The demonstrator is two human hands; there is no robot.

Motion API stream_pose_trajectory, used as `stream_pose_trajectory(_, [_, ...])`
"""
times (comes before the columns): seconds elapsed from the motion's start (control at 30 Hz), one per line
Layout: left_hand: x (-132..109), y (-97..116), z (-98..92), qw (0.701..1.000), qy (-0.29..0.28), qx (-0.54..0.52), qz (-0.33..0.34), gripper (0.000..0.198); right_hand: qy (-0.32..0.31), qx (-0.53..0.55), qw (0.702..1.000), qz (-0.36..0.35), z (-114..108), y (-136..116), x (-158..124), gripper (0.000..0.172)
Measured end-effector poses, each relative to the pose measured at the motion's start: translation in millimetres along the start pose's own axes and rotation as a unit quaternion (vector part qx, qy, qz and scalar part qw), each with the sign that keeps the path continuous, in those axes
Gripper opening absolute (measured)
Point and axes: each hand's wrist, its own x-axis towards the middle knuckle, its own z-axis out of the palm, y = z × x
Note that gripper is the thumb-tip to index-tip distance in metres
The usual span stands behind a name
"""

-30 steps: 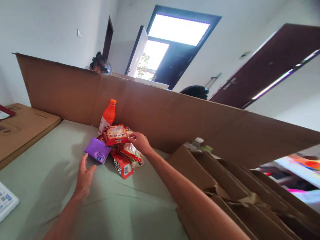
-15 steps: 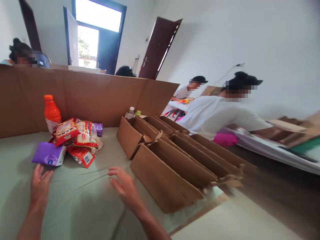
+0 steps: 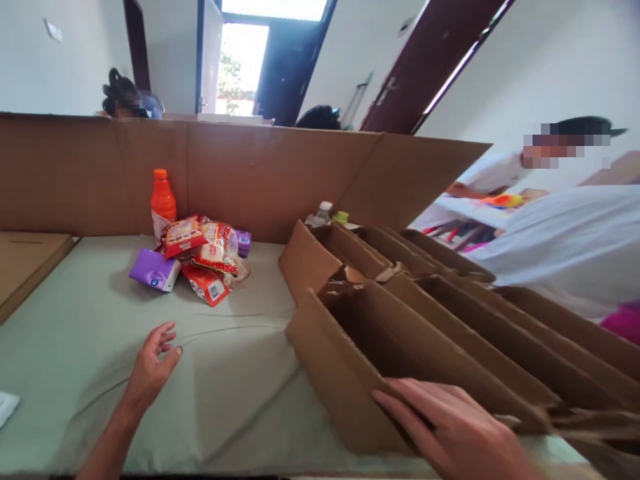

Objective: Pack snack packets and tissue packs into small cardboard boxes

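Though empty in the near slots, gotta call the cardboard divider box (image 3: 325, 373), center-right, barely started. Unpacked, upper left: snack pile (image 3: 216, 248), orange bottle (image 3: 163, 203), purple pack (image 3: 154, 270). Right hand (image 3: 453, 427) flat, fingers together, on its near wall; left hand (image 3: 150, 365) loosely spread on green cloth (image 3: 240, 393), holding nothing. Packet print unreadable, just a barcode.

Brown cardboard boxes (image 3: 425, 313) — open-topped, ragged-rimmed — lean together in a slanted row on the green cloth (image 3: 225, 373).

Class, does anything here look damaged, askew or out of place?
The cardboard divider box under the right hand has ragged, torn top edges. Snack packets lie in a jumbled heap by the orange bottle.
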Motion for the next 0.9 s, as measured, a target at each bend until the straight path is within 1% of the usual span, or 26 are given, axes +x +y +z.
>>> stream_pose_trajectory(0.07, [-14.5, -0.7, -17.7, 1.0, -0.013, 0.006, 0.012, 0.066, -0.031, 0.045, 0.99, -0.128, 2.5, -32.6, 13.3, 0.021])
stream_pose_trajectory(0.1, [-21.6, -1.5, -27.3, 1.0, -0.019, 0.01, 0.02, 0.069, -0.05, 0.064, 0.982, -0.17, 5.2, -51.7, 22.3, 0.019])
stream_pose_trajectory(0.2, [-41.3, -7.4, -53.5, 0.997, -0.04, 0.021, 0.057, 0.08, -0.12, 0.127, 0.96, -0.217, 23.0, -106.5, 49.7, 0.024])
stream_pose_trajectory(0.27, [-53.4, -13.3, -66.2, 0.996, -0.039, 0.012, 0.076, 0.088, -0.148, 0.157, 0.947, -0.238, 38.8, -132.9, 61.1, 0.024])
stream_pose_trajectory(0.3, [-59.2, -16.5, -70.9, 0.997, -0.03, 0.005, 0.077, 0.092, -0.142, 0.168, 0.944, -0.246, 45.7, -141.2, 63.4, 0.019])
stream_pose_trajectory(0.33, [-64.9, -19.5, -74.7, 0.997, -0.018, -0.001, 0.072, 0.095, -0.123, 0.179, 0.944, -0.249, 51.2, -145.7, 63.2, 0.017])
stream_pose_trajectory(0.37, [-70.1, -22.3, -77.6, 0.998, -0.008, -0.001, 0.061, 0.098, -0.096, 0.192, 0.946, -0.243, 55.1, -146.2, 60.7, 0.026])
stream_pose_trajectory(0.4, [-74.7, -24.7, -79.7, 0.999, 0.0, 0.002, 0.048, 0.098, -0.062, 0.209, 0.95, -0.226, 57.6, -142.9, 56.1, 0.037])
stream_pose_trajectory(0.43, [-78.3, -26.7, -81.0, 0.999, 0.006, 0.009, 0.036, 0.098, -0.028, 0.229, 0.954, -0.192, 59.4, -136.3, 49.8, 0.045])
stream_pose_trajectory(0.47, [-80.7, -28.2, -81.6, 1.0, 0.01, 0.014, 0.026, 0.098, -0.002, 0.249, 0.958, -0.143, 61.3, -127.1, 42.2, 0.046])
stream_pose_trajectory(0.5, [-81.7, -29.2, -81.3, 1.0, 0.012, 0.019, 0.018, 0.097, 0.016, 0.27, 0.959, -0.083, 64.1, -116.6, 33.6, 0.043])
stream_pose_trajectory(0.57, [-79.0, -30.1, -77.9, 1.0, 0.013, 0.025, 0.004, 0.096, 0.03, 0.308, 0.95, 0.046, 74.9, -96.2, 14.4, 0.035])
stream_pose_trajectory(0.63, [-71.4, -29.5, -70.9, 0.999, 0.013, 0.033, -0.013, 0.093, 0.006, 0.347, 0.925, 0.154, 94.2, -83.0, -6.1, 0.036])
stream_pose_trajectory(0.7, [-62.5, -27.8, -61.3, 0.999, 0.014, 0.039, -0.019, 0.088, -0.045, 0.384, 0.896, 0.221, 119.6, -80.6, -26.1, 0.042])
stream_pose_trajectory(0.77, [-56.2, -25.9, -51.4, 0.999, 0.024, 0.04, -0.015, 0.085, -0.097, 0.409, 0.87, 0.26, 145.6, -87.3, -43.2, 0.051])
stream_pose_trajectory(0.8, [-54.9, -25.3, -47.1, 0.999, 0.033, 0.041, -0.013, 0.084, -0.109, 0.415, 0.86, 0.276, 157.2, -92.5, -50.0, 0.055])
stream_pose_trajectory(0.9, [-57.5, -25.6, -38.2, 0.996, 0.079, 0.046, -0.023, 0.081, -0.106, 0.425, 0.844, 0.31, 182.3, -106.2, -61.1, 0.064])
